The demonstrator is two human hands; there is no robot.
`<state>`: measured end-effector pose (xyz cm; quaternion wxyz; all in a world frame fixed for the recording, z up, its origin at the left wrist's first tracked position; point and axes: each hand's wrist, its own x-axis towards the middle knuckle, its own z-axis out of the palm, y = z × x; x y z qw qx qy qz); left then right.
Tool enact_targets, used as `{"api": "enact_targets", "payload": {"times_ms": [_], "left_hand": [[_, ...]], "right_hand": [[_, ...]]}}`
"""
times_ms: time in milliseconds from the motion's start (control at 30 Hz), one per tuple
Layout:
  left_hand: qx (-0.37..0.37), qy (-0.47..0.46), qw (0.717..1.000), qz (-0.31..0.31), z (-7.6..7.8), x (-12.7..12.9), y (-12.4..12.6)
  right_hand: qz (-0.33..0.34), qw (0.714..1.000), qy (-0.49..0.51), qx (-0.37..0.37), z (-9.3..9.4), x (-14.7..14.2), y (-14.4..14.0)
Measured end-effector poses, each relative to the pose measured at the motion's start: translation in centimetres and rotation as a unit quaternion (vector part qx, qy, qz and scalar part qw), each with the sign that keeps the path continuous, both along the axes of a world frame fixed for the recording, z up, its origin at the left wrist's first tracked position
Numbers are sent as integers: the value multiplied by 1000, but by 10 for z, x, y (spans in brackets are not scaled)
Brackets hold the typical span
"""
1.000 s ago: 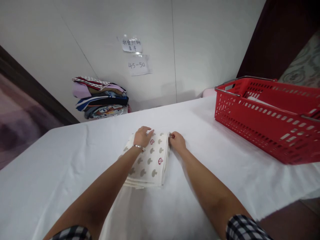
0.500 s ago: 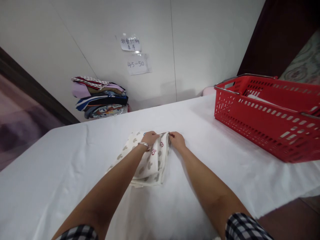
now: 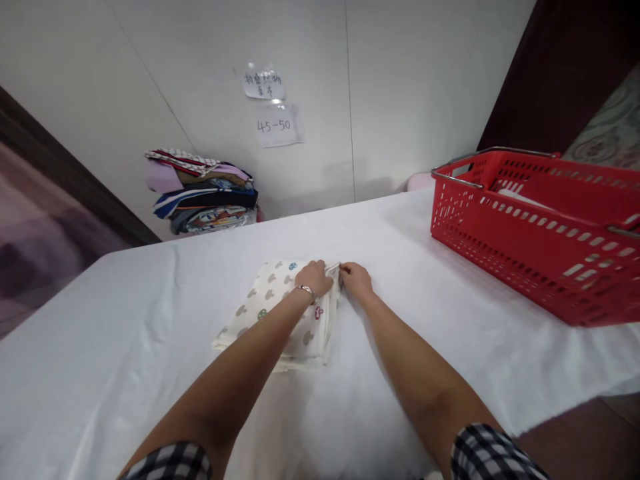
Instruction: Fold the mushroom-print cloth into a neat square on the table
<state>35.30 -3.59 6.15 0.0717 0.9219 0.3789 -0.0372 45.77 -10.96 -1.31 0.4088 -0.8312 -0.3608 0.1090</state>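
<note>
Beside right hand [image 3: 357, 280], cloth edge [image 3: 330, 327] points wallward.

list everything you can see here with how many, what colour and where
patterned cloth: 1, cream with mushroom prints, folded on the table
table covering: 1, white, under the cloth
basket: 1, red, on the table at right
fabric stack: 1, multicoloured, beyond the table's far edge, left
paper signs: 2, white, on the wall
wall: 1, whitish, behind the table
pink object: 1, pink, behind the table, mostly hidden
dark panel: 1, deep red-brown, upper right
bracelet: 1, silvery, left wrist
sleeves: 2, black-and-white check, bottom edge
hands: 2, bare; left on the cloth, right pinching its far right corner
</note>
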Motion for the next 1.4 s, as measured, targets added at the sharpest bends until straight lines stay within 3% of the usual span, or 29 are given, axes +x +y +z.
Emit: {"api": "enact_targets", "payload": {"times_ms": [233, 500, 800, 1000, 1200, 1400], "left_hand": [[-116, -18, 992, 49, 11, -3, 27], [-119, -58, 990, 55, 4, -5, 23], [-129, -69, 987, 60, 7, -8, 23], [-137, -70, 985, 72, 5, -7, 23], [-134, -66, 987, 67, 7, -8, 22], [-42, -24, 999, 0, 1, -4, 7]], "right_hand": [[5, 1000, -17, -18, 6, -3, -2], [4, 1000, -18, -16, 8, -5, -1], [34, 999, 30, 11, 3, 1, -1], [27, 1000, -12, 2, 3, 0, 0], [39, 998, 38, 16, 0, 2, 3], [48, 998, 39, 21, -6, 5, 5]]}}
